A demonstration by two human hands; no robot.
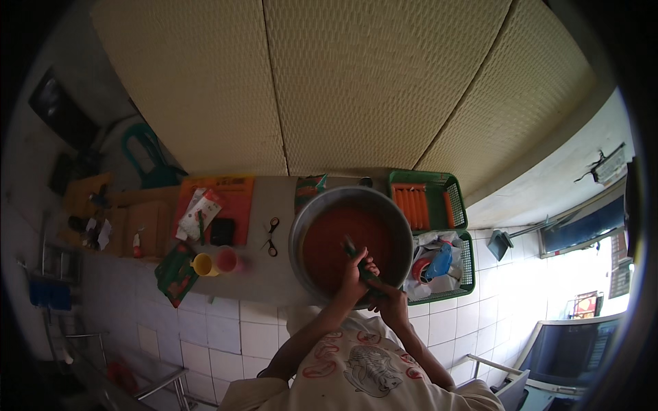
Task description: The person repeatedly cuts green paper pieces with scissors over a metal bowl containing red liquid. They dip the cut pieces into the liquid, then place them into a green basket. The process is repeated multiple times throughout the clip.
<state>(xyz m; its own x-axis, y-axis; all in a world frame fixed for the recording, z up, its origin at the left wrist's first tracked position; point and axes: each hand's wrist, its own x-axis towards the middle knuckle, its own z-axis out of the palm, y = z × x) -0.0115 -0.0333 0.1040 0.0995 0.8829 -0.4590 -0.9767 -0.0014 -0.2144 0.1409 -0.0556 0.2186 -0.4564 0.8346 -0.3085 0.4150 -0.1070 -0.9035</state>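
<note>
A large grey metal pot stands at the table's front edge, with red-orange sauce inside. Over the near part of the pot, both my hands are closed around a long, narrow green packet, which looks squeezed together. My left hand grips it higher up, towards the sauce. Closer to my body, my right hand holds its lower end by the pot's near rim. The packet's far tip is blurred, and the fingers hide much of it.
Right of the pot, one green basket holds rows of orange-red tubes; another green basket holds plastic bags and tape rolls. To the left lie scissors, a yellow cup, a pink cup and a green-red packet.
</note>
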